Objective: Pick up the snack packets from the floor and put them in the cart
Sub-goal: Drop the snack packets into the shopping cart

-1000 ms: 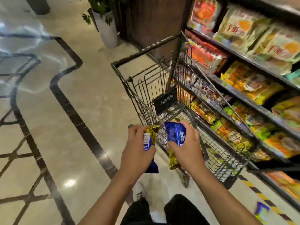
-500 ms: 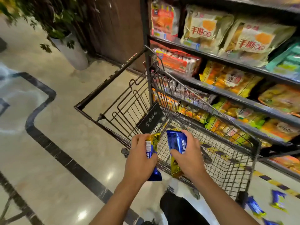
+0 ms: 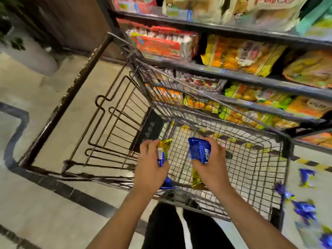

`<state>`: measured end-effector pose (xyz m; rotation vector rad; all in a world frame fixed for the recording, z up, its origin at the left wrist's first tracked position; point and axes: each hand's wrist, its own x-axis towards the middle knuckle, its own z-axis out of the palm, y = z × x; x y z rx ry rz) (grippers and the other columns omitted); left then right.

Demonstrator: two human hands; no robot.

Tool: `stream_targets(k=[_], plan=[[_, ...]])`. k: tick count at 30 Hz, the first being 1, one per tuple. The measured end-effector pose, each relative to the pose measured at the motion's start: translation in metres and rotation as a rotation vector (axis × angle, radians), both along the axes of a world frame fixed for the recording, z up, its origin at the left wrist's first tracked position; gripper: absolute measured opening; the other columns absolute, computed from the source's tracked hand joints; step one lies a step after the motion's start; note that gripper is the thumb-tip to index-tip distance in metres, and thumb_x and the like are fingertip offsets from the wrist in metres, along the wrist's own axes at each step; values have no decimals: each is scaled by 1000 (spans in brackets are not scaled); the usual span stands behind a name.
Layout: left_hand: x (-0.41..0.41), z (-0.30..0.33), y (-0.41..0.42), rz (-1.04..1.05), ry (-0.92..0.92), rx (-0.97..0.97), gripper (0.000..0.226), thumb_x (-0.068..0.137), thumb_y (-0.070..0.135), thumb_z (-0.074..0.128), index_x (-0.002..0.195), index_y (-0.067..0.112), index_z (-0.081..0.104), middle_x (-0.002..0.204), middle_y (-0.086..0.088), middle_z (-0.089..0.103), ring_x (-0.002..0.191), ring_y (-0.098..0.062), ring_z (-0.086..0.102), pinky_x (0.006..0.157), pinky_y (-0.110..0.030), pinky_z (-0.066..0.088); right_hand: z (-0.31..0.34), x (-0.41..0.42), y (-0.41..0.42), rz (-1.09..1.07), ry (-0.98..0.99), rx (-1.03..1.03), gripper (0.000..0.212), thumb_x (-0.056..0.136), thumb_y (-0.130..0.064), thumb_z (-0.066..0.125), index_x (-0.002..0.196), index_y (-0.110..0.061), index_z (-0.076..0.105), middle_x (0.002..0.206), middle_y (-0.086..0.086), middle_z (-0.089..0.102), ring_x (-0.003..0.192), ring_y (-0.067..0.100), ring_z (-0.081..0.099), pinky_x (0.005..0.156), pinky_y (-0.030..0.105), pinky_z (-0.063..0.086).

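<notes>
Snack packets are in both my hands: my left hand (image 3: 151, 168) is curled round 1 blue-and-gold packet (image 3: 162, 159), and my right hand (image 3: 212, 168) grips another (image 3: 199, 151) by its middle. I hold both above the cart (image 3: 251, 168), over the wire basket, not yet let go. Through the mesh I cannot tell whether anything already lies inside. At least 4 more blue packets (image 3: 304, 210) lie on the floor to the right of the cart, beside the shelves (image 3: 251, 78). I judge the job barely begun, with several trips left.
</notes>
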<state>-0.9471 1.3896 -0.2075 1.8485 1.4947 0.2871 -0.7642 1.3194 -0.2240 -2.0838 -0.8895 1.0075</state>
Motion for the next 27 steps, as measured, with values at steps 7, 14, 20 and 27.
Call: stream_targets(k=[7, 14, 20, 27], plan=[[19, -67, 45, -68, 42, -89, 68, 81, 13, 74, 138, 29, 41, 140, 11, 26, 107, -3, 46, 90, -20, 41, -67, 3, 22, -80, -17, -92, 85, 80, -15, 78, 148, -28, 29, 128, -1, 31, 90, -18, 47, 67, -4, 37], [29, -160, 76, -118, 66, -163, 70, 79, 13, 76, 138, 29, 40, 147, 5, 22, 116, -16, 54, 95, -31, 50, -153, -15, 45, -192, -29, -151, 83, 78, -18, 77, 146, -28, 31, 127, -1, 30, 99, 5, 47, 74, 10, 41], [30, -239, 95, -199, 100, -167, 65, 80, 14, 75, 132, 34, 43, 146, 5, 26, 109, -17, 58, 81, -44, 59, -228, -28, 56, -242, -5, -219, 78, 82, -16, 74, 146, -25, 29, 134, 0, 28, 98, 5, 44, 71, 4, 41], [24, -314, 82, -274, 162, -188, 72, 78, 8, 74, 139, 27, 40, 148, -2, 29, 112, -21, 57, 76, -29, 53, -303, -49, 45, -254, -90, -300, 82, 76, -21, 75, 144, -29, 29, 129, -2, 27, 107, 17, 49, 88, 32, 55]])
